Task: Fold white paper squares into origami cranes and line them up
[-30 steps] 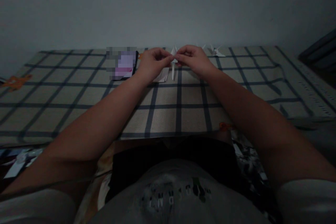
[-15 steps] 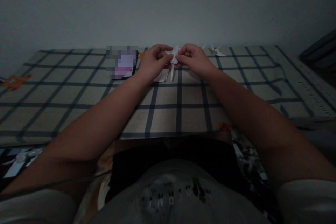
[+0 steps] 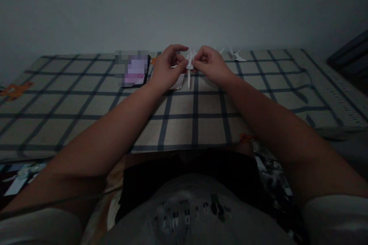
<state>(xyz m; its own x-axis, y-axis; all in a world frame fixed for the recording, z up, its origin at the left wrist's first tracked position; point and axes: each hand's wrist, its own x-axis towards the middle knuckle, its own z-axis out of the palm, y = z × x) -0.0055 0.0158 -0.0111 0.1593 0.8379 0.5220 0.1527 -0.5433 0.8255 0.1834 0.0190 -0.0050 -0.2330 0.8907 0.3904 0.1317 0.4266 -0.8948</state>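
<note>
Between my two hands is a small folded white paper crane (image 3: 190, 65), a narrow point of it hanging down toward me. My left hand (image 3: 171, 64) pinches its left side with thumb and fingers, the index finger raised and curved above. On the other side, my right hand (image 3: 209, 62) grips the paper between thumb and curled fingers. Fingertips hide part of the folds. Under and beside my left hand lies a stack of white paper (image 3: 177, 83), partly covered by the hand.
A phone with a blurred lit screen (image 3: 136, 71) lies left of my hands. Finished-looking paper cranes (image 3: 237, 56) rest at the back right by the wall. A checked cloth (image 3: 181, 130) covers the table; an orange figure (image 3: 16, 90) is at its left edge.
The paper's upper points look slightly more spread between my fingers. Both hands keep their hold and have barely moved.
</note>
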